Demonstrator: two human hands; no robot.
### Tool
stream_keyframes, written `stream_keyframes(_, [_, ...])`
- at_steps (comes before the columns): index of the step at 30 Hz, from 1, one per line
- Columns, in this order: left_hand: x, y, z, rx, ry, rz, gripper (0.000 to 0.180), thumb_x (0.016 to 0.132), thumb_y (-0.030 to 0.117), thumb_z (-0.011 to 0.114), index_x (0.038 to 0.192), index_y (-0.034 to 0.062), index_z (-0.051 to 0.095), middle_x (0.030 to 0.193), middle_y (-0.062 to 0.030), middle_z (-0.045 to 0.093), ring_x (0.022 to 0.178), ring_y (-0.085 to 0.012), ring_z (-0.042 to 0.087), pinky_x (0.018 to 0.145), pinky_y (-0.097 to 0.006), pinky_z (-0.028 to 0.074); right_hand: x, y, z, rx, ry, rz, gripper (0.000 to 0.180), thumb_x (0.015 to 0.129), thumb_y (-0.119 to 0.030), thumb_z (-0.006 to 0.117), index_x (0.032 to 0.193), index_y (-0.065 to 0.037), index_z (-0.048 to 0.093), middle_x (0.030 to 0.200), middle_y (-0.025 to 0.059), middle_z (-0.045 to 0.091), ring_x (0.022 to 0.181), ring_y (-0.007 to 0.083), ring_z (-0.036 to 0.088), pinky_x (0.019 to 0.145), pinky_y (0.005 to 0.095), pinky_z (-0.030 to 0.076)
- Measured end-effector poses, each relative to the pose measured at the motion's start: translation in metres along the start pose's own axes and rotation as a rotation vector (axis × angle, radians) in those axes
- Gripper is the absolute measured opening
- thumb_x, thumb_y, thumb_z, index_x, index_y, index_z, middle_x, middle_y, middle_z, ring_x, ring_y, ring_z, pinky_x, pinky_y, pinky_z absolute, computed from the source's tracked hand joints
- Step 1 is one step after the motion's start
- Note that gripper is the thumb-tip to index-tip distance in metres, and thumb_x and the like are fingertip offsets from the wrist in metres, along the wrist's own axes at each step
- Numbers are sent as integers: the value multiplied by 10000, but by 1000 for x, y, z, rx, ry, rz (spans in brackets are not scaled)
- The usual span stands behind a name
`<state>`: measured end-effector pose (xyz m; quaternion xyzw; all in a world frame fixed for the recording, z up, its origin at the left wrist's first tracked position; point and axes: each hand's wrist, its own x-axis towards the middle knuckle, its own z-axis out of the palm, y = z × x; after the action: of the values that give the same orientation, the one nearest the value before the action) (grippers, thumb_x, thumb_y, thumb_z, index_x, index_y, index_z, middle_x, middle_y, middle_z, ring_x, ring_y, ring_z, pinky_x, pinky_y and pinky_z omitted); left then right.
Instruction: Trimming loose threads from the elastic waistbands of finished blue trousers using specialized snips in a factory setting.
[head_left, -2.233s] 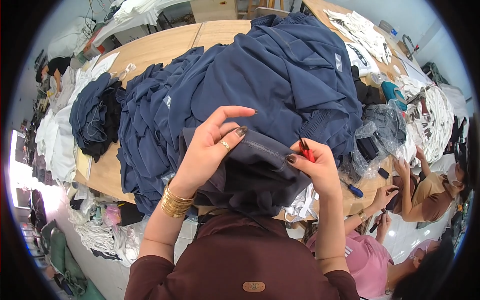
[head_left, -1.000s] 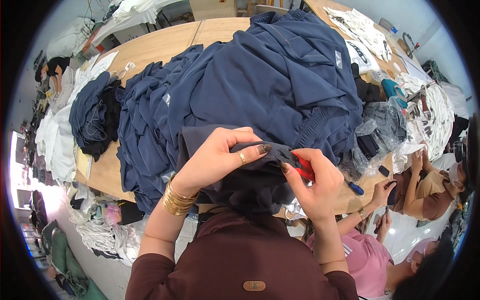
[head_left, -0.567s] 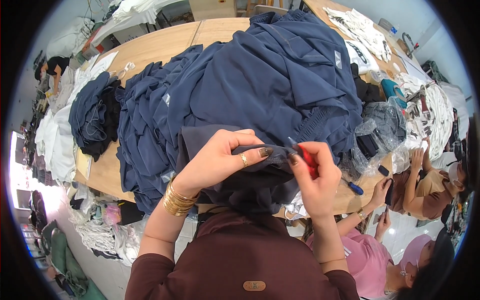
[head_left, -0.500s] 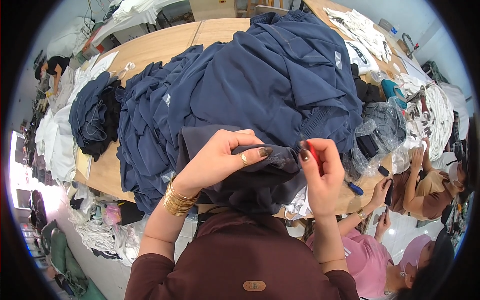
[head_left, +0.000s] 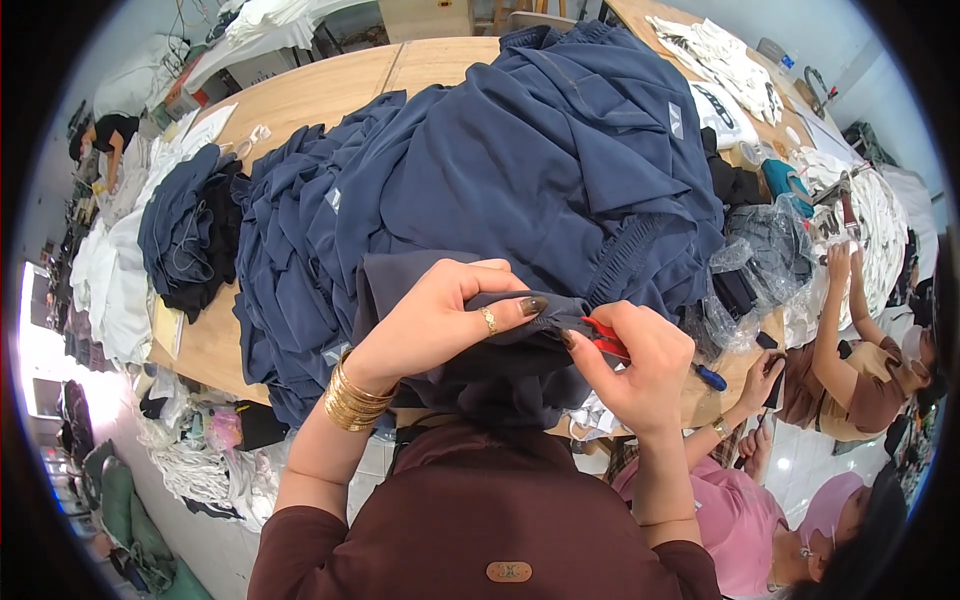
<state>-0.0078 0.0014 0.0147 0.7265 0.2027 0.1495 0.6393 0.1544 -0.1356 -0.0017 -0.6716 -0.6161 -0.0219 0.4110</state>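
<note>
Dark navy fabric garment [head_left: 500,340] lay bunched directly under my left hand [head_left: 440,325], whose fingers were closed, pinching a fold of its edge. That pinched edge ran left to right toward my right hand [head_left: 635,365], just beside it, closed around small red-handled thread snips [head_left: 604,338] whose tip touched the fold. Beyond both hands rose the big heap of navy blue garments [head_left: 540,170] on the wooden table [head_left: 310,95].

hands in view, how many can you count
4 at least: the person's left hand and right hand on the dark garment, two co-worker hands raised at right; others may be hidden.
</note>
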Motion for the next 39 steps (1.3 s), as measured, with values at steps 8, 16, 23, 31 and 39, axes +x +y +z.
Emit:
stream_keyframes(8, [1, 1, 0, -19, -26, 9, 225, 870, 164, 626, 821, -55, 620, 679, 24, 433, 650, -61, 359, 594, -229, 296, 4, -1, 0, -32, 15, -61, 218, 705, -214, 745, 698, -88, 567, 572, 8, 514, 479, 176, 491, 456, 292, 368])
stream_keyframes(16, [1, -7, -4, -46, -41, -11, 233, 905, 185, 573, 898, -42, 622, 724, 7, 501, 696, -54, 420, 632, -228, 360, 11, -8, 2, 416, 83, 147, 273, 690, -89, 762, 925, -25, 637, 697, 62, 589, 567, 170, 568, 520, 264, 436])
stream_keyframes(23, [0, -13, -2, -168, -10, -84, 258, 932, 182, 547, 930, -66, 619, 787, 50, 562, 743, -24, 437, 684, -197, 389, -3, 11, 17, 732, 314, 371, 27, 881, -4, 548, 855, -4, 541, 759, 8, 574, 682, 53, 496, 600, 198, 400])
stream_keyframes(31, [0, -16, -4, -278, 23, -178, 210, 933, 139, 549, 889, -56, 613, 815, 71, 542, 765, -1, 436, 703, -171, 386, -2, 24, 0, 355, -14, 386, 244, 800, 6, 647, 1038, -47, 635, 828, 44, 631, 700, 66, 518, 647, 196, 426])
stream_keyframes(39, [0, -14, -5, -241, -2, -155, 276, 934, 205, 561, 964, -54, 652, 813, 67, 579, 758, -10, 450, 701, -184, 397, 6, 20, 8, 939, -104, 666, 164, 875, -30, 586, 1022, 27, 629, 790, -51, 554, 708, 18, 452, 649, 158, 367])
